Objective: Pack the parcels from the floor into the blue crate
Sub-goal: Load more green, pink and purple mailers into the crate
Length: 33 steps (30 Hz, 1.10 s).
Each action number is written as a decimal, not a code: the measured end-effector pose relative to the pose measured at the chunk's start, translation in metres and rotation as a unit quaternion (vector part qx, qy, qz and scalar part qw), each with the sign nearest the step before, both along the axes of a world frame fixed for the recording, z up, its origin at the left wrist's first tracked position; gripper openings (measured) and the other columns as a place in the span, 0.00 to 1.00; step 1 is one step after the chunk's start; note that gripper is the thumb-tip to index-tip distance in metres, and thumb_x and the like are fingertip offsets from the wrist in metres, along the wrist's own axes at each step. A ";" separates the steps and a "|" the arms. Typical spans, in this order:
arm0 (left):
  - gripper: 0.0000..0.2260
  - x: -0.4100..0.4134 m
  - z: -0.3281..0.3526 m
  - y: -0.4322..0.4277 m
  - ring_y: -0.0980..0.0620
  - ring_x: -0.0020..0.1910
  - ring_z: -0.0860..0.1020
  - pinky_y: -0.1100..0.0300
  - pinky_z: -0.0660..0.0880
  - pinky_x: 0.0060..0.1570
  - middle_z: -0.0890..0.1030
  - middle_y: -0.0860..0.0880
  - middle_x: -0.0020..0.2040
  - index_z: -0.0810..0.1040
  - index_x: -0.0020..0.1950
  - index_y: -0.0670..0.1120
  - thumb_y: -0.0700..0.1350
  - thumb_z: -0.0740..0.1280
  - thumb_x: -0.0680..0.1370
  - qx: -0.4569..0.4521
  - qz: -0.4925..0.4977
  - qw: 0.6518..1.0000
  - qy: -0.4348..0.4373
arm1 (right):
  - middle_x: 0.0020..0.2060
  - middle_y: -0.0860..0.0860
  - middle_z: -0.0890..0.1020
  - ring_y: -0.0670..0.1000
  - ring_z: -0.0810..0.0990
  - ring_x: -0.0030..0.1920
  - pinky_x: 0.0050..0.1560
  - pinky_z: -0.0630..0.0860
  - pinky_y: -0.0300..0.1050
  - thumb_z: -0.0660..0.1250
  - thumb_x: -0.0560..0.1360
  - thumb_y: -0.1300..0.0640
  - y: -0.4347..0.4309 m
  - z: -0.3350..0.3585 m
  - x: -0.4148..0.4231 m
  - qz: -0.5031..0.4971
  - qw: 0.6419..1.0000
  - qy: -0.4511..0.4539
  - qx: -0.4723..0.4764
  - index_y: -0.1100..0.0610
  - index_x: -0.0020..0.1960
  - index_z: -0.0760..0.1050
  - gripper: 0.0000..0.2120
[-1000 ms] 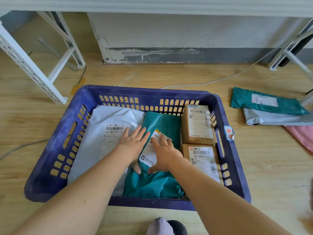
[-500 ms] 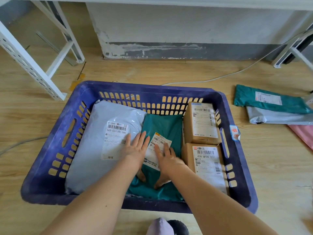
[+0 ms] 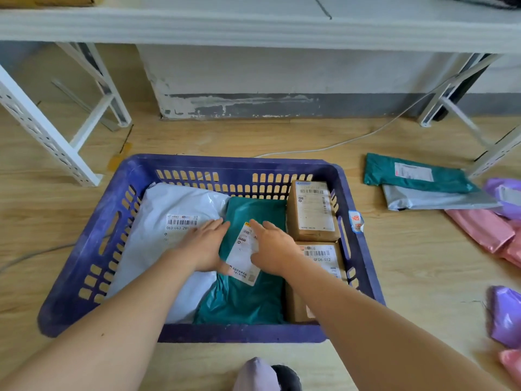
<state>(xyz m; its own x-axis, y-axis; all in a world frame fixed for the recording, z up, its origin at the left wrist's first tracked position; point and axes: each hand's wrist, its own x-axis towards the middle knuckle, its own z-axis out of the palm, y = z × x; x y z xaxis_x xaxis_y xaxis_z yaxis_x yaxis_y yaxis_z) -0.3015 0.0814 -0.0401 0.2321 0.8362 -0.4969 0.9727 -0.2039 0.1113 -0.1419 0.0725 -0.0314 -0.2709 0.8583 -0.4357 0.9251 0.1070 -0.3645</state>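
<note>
Pressing teal parcel (image 3: 248, 300) in blue crate (image 3: 234, 162) | left hand (image 3: 204, 246) flat at its edge | right hand (image 3: 273, 248) flat on it

The blue crate (image 3: 225, 334) stands on the floor, holding a white poly bag (image 3: 174, 204) flat along its left side, a teal mailer (image 3: 248, 300) label-up in the middle and two brown cartons (image 3: 313, 210) end to end along its right wall, while a second teal mailer (image 3: 383, 172) lies over a grey mailer (image 3: 428, 200) beside pink mailers (image 3: 479, 230) and purple mailers (image 3: 504, 317) on the floor off its right side.
</note>
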 end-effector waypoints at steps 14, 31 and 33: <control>0.30 0.084 0.126 -0.012 0.46 0.73 0.61 0.52 0.63 0.67 0.61 0.47 0.74 0.61 0.74 0.48 0.53 0.68 0.75 0.054 -0.001 0.989 -0.136 | 0.72 0.53 0.67 0.55 0.66 0.70 0.64 0.68 0.46 0.62 0.76 0.57 -0.033 0.131 0.086 -0.039 0.996 -0.013 0.075 0.52 0.74 0.60 0.27; 0.30 0.287 0.192 -0.067 0.47 0.71 0.63 0.52 0.65 0.68 0.62 0.48 0.74 0.61 0.74 0.50 0.53 0.67 0.75 0.081 -0.195 0.962 -0.174 | 0.63 0.52 0.76 0.53 0.74 0.62 0.56 0.69 0.40 0.68 0.74 0.54 -0.141 0.198 0.286 -0.255 0.956 -0.008 0.147 0.49 0.66 0.72 0.21; 0.30 0.316 0.189 -0.075 0.47 0.71 0.62 0.50 0.64 0.68 0.62 0.47 0.73 0.61 0.74 0.49 0.54 0.67 0.75 0.078 -0.220 0.956 -0.177 | 0.62 0.51 0.77 0.53 0.75 0.60 0.55 0.68 0.39 0.68 0.74 0.55 -0.162 0.199 0.314 -0.280 0.948 -0.018 0.153 0.49 0.65 0.73 0.20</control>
<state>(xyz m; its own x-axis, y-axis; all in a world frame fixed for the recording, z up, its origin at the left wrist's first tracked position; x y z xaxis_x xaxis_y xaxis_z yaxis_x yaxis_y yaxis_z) 0.0146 0.0065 0.1484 0.7096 0.6757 -0.1995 0.6954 -0.6262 0.3526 0.1722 -0.0897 0.1672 0.2753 0.9505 -0.1443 0.8790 -0.3097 -0.3626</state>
